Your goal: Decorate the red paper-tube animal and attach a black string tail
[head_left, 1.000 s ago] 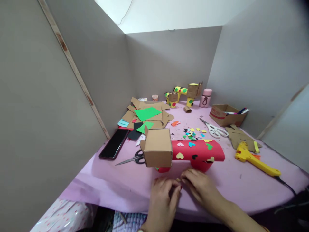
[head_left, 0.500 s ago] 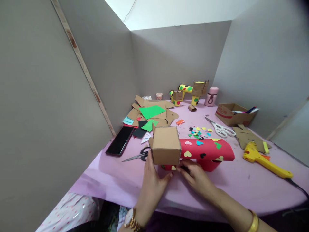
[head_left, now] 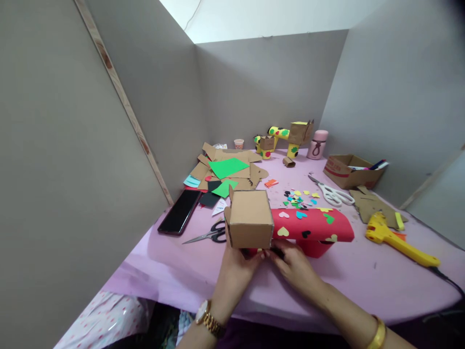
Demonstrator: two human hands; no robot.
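Note:
A cardboard animal figure stands before me, with a plain brown box head (head_left: 250,215) and a red paper-covered body (head_left: 308,225) dotted with heart cutouts. Small pointed ears stick out at the head's left side. My left hand (head_left: 238,271) is wrapped under the head's near left edge, its fingers partly hidden by the box. Beneath the head, my right hand (head_left: 296,264) pinches the figure's front lower part, the fingertips meeting my left thumb. The box covers the exact spot they grip. Black-handled scissors (head_left: 212,232) lie left of the head.
Left stand a phone (head_left: 179,212) and cardboard scraps with green paper (head_left: 228,167). Behind are two yellow animal figures (head_left: 279,132) and a pink bottle (head_left: 317,145). Paper cutouts (head_left: 300,199), white scissors (head_left: 332,193), an open box (head_left: 354,170) and a yellow glue gun (head_left: 399,242) lie right.
My left hand has shifted right and inward under the box head, its thumb now reaching my right fingertips. The figure and my right hand stay nearly in place.

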